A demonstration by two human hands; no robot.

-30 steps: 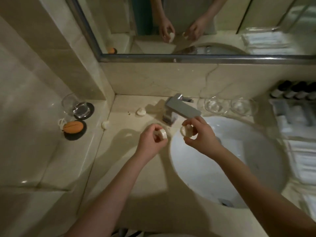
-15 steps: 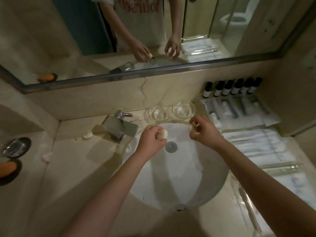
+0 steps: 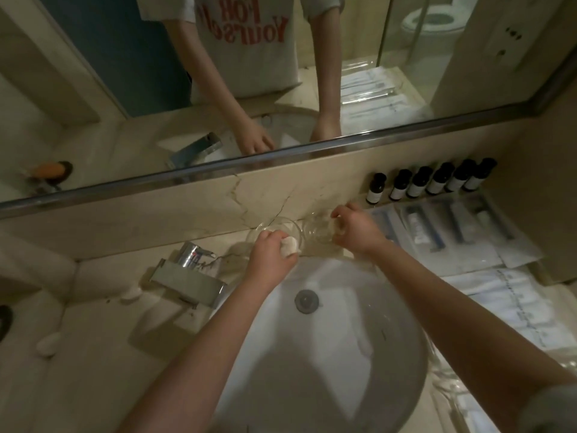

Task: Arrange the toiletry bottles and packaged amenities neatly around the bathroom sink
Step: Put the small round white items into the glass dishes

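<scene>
Counter (image 3: pixel 93 370): beige veined stone is running along the wall under a mirror (image 3: pixel 109 73) and wrapping round a white sink (image 3: pixel 312 354).
Tap (image 3: pixel 187 276): is sitting at the sink's back left.
Bottles (image 3: pixel 421 182): are standing in a row against the wall at the right, dark caps up.
Packets (image 3: pixel 452 235): are lying flat just in front of the bottles.
Left dish (image 3: pixel 265 228), right dish (image 3: pixel 315 235): clear glass, sitting side by side behind the sink.
Left hand (image 3: pixel 270 257): is gripping a white soap (image 3: pixel 289 245) in curled fingers.
Soap: is sticking out at the fingertips, over the left dish's near rim.
Right hand (image 3: pixel 359 229): is curling its fingers into the right dish; too blurred to tell whether it is pinching anything.
</scene>
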